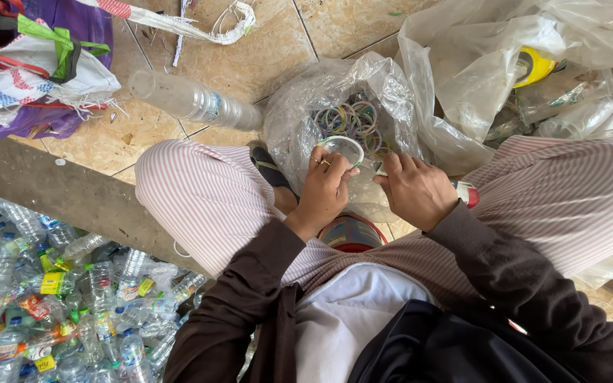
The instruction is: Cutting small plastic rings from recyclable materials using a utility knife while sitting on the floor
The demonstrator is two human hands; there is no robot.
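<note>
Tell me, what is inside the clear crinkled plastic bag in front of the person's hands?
Inside the clear crinkled plastic bag lies a heap of thin coloured plastic rings, green, pink and yellow. The left hand holds a clear ring at its mouth. Deeper contents are hidden by the bag's folds.

clear plastic bottle | glossy crinkled plastic bag | striped cloth trousers

Clear plastic bottles heaped at lower left carry yellow, red and green wrap labels; one labelled bottle lies on the tiles.
</note>
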